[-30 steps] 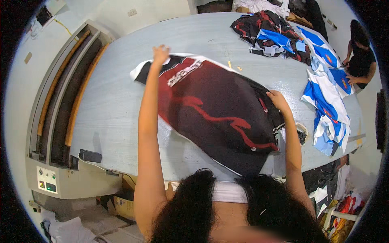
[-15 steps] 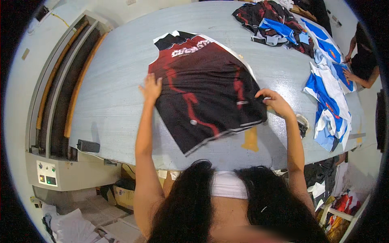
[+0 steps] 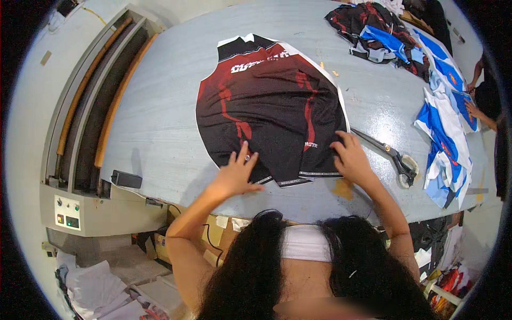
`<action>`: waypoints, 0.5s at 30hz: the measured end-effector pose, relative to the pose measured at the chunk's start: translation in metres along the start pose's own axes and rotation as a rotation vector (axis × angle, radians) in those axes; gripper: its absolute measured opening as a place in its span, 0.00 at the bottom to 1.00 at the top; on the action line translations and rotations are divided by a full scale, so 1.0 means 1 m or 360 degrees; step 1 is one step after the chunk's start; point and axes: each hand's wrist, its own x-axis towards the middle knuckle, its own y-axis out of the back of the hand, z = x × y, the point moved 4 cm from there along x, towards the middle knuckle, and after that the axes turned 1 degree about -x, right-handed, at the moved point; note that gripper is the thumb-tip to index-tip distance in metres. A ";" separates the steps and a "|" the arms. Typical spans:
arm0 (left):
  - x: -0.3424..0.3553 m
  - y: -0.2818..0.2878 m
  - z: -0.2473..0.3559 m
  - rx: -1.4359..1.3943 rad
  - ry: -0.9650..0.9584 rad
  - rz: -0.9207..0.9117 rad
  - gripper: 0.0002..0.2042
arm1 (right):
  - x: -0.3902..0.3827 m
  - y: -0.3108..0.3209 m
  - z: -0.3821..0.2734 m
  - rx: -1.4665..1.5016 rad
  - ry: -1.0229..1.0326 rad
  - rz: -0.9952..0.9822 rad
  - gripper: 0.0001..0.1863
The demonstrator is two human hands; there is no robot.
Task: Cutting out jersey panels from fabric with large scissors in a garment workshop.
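Observation:
A black and red sleeveless garment piece (image 3: 266, 112) with white edging and white lettering lies on the grey table (image 3: 144, 117), with creases across it and an uneven lower edge. My left hand (image 3: 237, 168) is at its lower left, fingers spread over the fabric. My right hand (image 3: 349, 157) is at the lower right edge, its fingers apart and slightly bent, fingertips on or just beside the cloth. Large black-handled scissors (image 3: 397, 162) lie to the right of my right hand, beside a pale ring-shaped item (image 3: 410, 165) that I cannot make out clearly.
A heap of dark red-printed fabric (image 3: 376, 34) sits back right. Blue and white pieces (image 3: 445, 149) run down the right side, where another person's hand (image 3: 472, 109) rests. A machine with rollers (image 3: 80, 133) stands left, a black box (image 3: 125, 180) near it.
The garment piece has turned upright and shifted, now lying flatter. Both my hands have come down toward its lower edge; my right hand has released the upper side edge. The scissors are now uncovered.

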 end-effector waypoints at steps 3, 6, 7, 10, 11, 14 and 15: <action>0.007 -0.011 0.000 -0.0010 -0.0041 0.0090 0.46 | -0.010 0.011 0.027 -0.0205 -0.0227 0.0349 0.22; 0.024 -0.010 -0.027 0.0013 -0.0051 0.0053 0.42 | -0.020 0.013 0.055 -0.0143 -0.0242 0.0417 0.24; 0.033 -0.010 -0.039 0.0006 -0.0233 0.0197 0.38 | -0.024 0.012 0.070 -0.0179 -0.0287 0.0389 0.25; 0.044 0.009 -0.042 -0.0050 -0.0530 0.0494 0.29 | -0.036 0.012 0.131 -0.0367 -0.0497 0.0456 0.26; 0.046 0.012 -0.048 -0.0198 -0.0532 0.0596 0.28 | -0.038 0.018 0.142 -0.0419 -0.0577 0.0535 0.26; 0.048 0.013 -0.068 -0.0311 -0.0619 0.0994 0.20 | -0.041 0.029 0.143 -0.0491 -0.0594 0.0674 0.29; 0.050 0.013 -0.080 -0.0433 -0.0502 0.1072 0.17 | -0.036 0.027 0.118 -0.0066 -0.0414 0.0512 0.31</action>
